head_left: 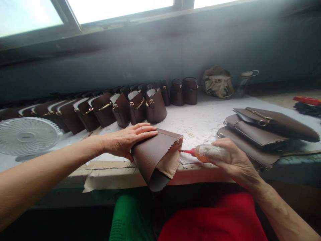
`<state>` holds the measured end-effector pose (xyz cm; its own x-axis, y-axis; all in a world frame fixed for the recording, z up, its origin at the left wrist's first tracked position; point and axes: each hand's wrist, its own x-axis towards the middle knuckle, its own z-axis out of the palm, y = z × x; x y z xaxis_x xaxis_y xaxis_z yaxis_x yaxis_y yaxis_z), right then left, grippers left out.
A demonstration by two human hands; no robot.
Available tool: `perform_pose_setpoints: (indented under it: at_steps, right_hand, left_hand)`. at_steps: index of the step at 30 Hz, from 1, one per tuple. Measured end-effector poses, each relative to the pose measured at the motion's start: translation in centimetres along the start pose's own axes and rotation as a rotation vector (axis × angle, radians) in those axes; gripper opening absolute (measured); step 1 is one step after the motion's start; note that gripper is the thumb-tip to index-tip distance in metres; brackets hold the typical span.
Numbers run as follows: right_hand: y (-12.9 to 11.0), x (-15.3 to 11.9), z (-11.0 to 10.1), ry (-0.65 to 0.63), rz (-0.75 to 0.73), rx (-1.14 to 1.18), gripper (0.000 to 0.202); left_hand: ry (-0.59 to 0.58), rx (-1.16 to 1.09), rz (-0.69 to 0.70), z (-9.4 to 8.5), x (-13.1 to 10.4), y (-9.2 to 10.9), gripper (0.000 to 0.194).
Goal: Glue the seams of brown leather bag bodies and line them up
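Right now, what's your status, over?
Left hand holding brown, leathery, zigzag-edged bag. Right hand gripping translucent bottle, red nozzle near bag's beige lining. Nothing visibly blocking nozzle.

A round white fan [26,136] with a slatted grille sits at the left edge of the frame. Bright window panes [120,9] run along the top, above a grey-blue wall [160,53]. Right of the upper centre, a crumpled cloth bundle [217,82] in tan and brown rests on the counter [195,115] against the wall, just beside a clear bottle [242,85] with a looped strap. At the far right, a red object [308,100] lies over something dark [307,109].
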<state>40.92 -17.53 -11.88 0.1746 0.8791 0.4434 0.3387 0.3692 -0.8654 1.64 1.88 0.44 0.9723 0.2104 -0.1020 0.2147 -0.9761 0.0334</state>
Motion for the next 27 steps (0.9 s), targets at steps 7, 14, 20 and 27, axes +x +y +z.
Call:
perform_pose_setpoints:
  at_steps: [7, 14, 20, 27]
  right_hand:
    - [0.0, -0.4, -0.2, 0.016, -0.052, -0.077, 0.034]
    - [-0.8, -0.4, -0.3, -0.096, -0.085, -0.066, 0.027]
    - [-0.7, -0.6, -0.3, -0.049, -0.142, -0.126, 0.028]
    - [-1.1, -1.5, -0.1, -0.029, -0.135, -0.078, 0.032]
  left_hand:
    - [0.009, 0.013, -0.008, 0.3, -0.3, 0.0, 0.138]
    - [0.006, 0.003, -0.003, 0.5, -0.4, 0.0, 0.138]
    - [0.001, -0.006, -0.008, 0.6, -0.6, 0.1, 0.137]
    - [0.008, -0.01, -0.01, 0.7, -0.8, 0.4, 0.137]
